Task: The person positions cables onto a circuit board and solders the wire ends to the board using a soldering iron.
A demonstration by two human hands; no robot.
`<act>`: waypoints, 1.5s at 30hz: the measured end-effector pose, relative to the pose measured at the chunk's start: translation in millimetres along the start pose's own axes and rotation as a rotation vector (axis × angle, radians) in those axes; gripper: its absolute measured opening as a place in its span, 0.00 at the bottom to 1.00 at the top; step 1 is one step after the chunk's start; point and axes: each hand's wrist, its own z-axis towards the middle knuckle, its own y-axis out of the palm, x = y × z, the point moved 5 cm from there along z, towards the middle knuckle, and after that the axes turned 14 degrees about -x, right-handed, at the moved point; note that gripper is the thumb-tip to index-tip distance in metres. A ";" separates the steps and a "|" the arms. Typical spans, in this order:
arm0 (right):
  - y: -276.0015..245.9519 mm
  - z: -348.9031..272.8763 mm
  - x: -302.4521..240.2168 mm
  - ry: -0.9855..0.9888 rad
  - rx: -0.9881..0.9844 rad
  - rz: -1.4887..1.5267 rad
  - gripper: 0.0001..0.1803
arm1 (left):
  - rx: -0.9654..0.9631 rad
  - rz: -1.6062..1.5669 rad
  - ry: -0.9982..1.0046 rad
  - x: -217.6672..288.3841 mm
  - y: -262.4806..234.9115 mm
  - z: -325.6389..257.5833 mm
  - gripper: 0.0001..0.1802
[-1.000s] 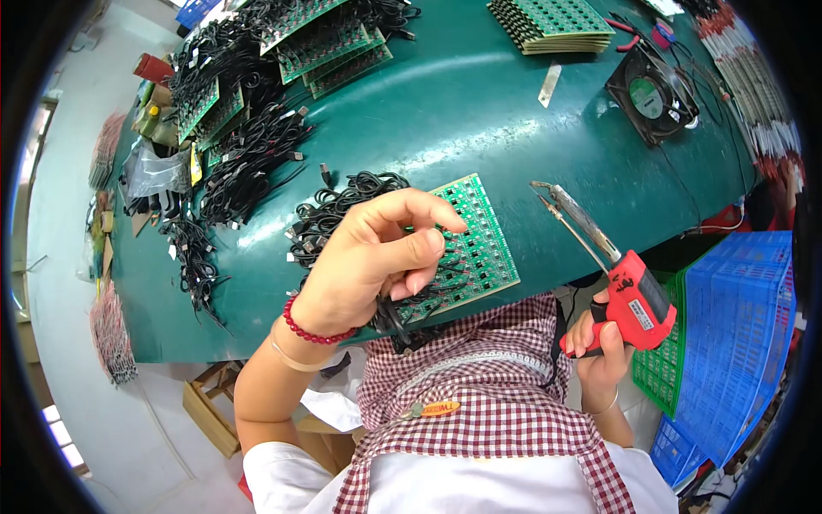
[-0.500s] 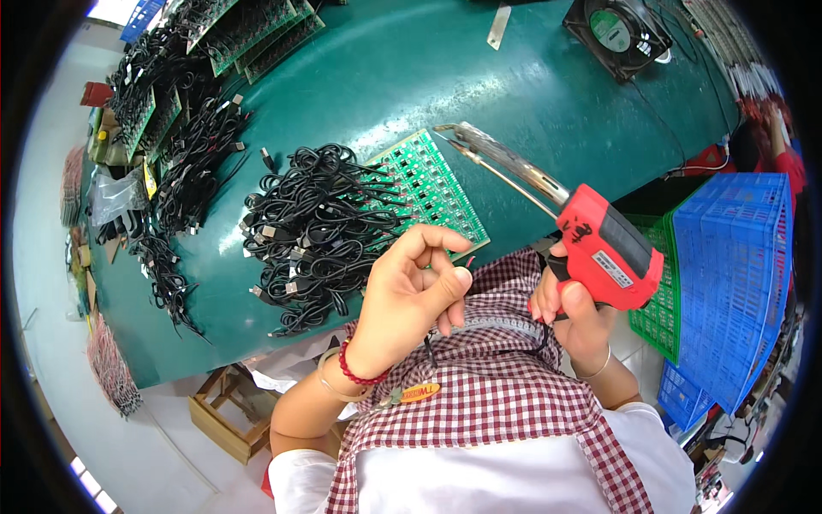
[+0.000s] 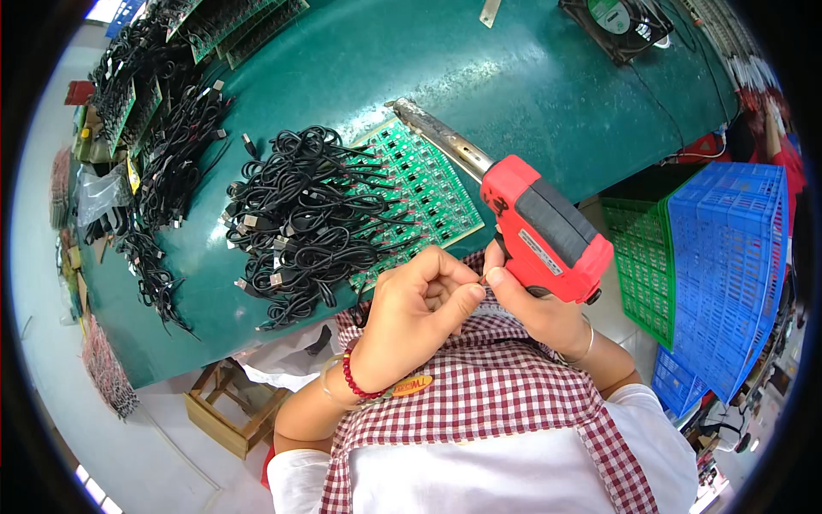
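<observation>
My right hand [image 3: 548,321] grips a red and black soldering gun [image 3: 541,224], its long metal barrel pointing to the far left above the green circuit board panel [image 3: 443,195]. My left hand [image 3: 413,301] is pinched closed in front of the panel, its fingertips meeting those of my right hand. Between them shows a sliver of what looks like a thin reddish wire [image 3: 482,279]; the rest is hidden by my fingers. Many black USB cables [image 3: 312,214] lie bundled over the panel's left side, with thin red wire ends along its surface.
More black cables [image 3: 175,163] and stacked circuit boards [image 3: 248,30] lie at the far left of the green table [image 3: 522,94]. A black fan [image 3: 612,26] stands at the far right. Blue crates [image 3: 728,265] and a green crate [image 3: 638,257] stand beside the table on the right.
My right hand has moved left with the soldering gun, and its fingertips now meet my left hand's. The view has shifted slightly.
</observation>
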 end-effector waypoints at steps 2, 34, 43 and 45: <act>-0.5 -0.1 -1.0 -0.009 0.014 -0.051 0.10 | -0.013 0.008 -0.012 -1.1 -0.8 0.2 0.07; 9.4 9.2 -7.6 0.037 0.062 0.194 0.05 | 0.034 0.251 0.259 6.7 -3.3 -12.5 0.05; 4.2 6.7 -11.5 0.080 -0.062 0.189 0.06 | 0.211 0.502 0.342 23.0 -11.3 -15.6 0.06; 6.7 9.0 -9.5 0.069 -0.076 0.159 0.05 | 0.207 0.613 0.361 26.3 -5.7 -15.9 0.06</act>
